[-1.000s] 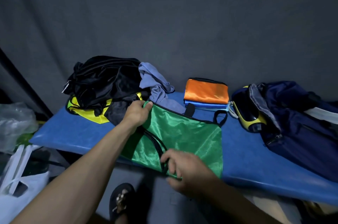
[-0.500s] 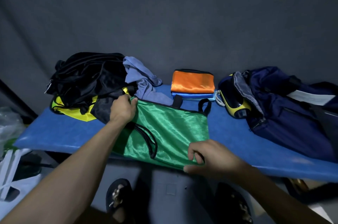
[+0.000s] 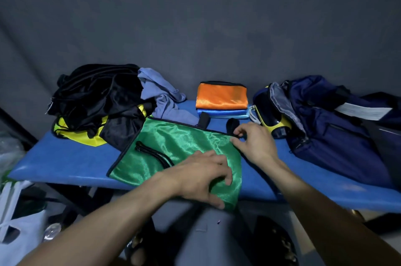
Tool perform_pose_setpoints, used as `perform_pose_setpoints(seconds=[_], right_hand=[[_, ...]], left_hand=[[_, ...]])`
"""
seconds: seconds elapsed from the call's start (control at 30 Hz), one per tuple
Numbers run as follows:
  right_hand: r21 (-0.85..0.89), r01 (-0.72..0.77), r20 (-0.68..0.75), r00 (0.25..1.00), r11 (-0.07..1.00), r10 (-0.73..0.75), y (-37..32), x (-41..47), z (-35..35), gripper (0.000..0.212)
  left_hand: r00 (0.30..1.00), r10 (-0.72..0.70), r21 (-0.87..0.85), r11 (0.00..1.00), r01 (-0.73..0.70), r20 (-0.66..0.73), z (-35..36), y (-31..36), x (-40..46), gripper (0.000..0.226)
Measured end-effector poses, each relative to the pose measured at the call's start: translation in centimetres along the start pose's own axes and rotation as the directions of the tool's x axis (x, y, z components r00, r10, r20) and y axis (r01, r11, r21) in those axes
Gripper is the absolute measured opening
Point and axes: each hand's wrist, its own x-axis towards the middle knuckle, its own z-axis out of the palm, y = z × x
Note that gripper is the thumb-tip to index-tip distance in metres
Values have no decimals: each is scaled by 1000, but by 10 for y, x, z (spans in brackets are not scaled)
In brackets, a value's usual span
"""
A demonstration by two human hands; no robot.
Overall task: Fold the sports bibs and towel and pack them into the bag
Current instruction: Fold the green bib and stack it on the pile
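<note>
Green bib (image 3: 186, 142): lies flat at the front of the blue counter (image 3: 65, 163), its near edge hanging over the rim.
Left hand (image 3: 201, 176): fingers spread and bent, pressing down on the bib's near right part.
Right hand (image 3: 253, 142): thumb and fingertips pinching the bib's far right corner, by its black trim.
Folded bibs: orange bib (image 3: 221, 95) stacked on a blue bib (image 3: 223, 112) behind.
Bag (image 3: 325, 118): navy, open, at right.
Unfolded pile (image 3: 97, 100): black and yellow fabric at left, grey-blue towel (image 3: 160, 96) beside it.
</note>
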Motion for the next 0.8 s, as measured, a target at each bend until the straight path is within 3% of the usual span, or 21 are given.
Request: perform_pose_setpoints(seconds=[0.13,0.23,0.3,0.37,0.5,0.6,0.67,0.73,0.8], right_hand=[[-53,40,7,999,998,-39,-2,2,1,11],[-33,-125,114,985,992,128,-2,15,0,15],[-13,-216,200,956,976,215,-2,23,-1,21],[53,-278,263,930,959,255,-4,27,0,27],[129,-337,185,932,933,312,-5,21,-3,20],[130,-351,185,927,927,325,-5,2,-2,55],[160,-341,198,930,926,308,-8,-13,2,78],[187,-315,186,941,930,282,-14,-27,5,86],[223,-308,162,947,925,277,-19,-39,4,82]], left_hand=[[997,55,170,984,-45,-55,12,-2,-3,48],[987,115,233,968,-87,-108,20,0,-7,32],[984,118,139,985,-99,-135,17,-1,-11,19],[990,81,-76,993,-90,-115,8,-7,-16,16],[999,38,-146,988,-42,-30,-1,-16,-22,21],[993,-21,-200,980,-3,-118,1,-13,-21,31],[988,-34,-103,994,19,-149,7,-9,-19,33],[993,5,68,998,3,-114,17,-2,-16,37],[996,46,121,992,-37,-76,25,4,-12,37]])
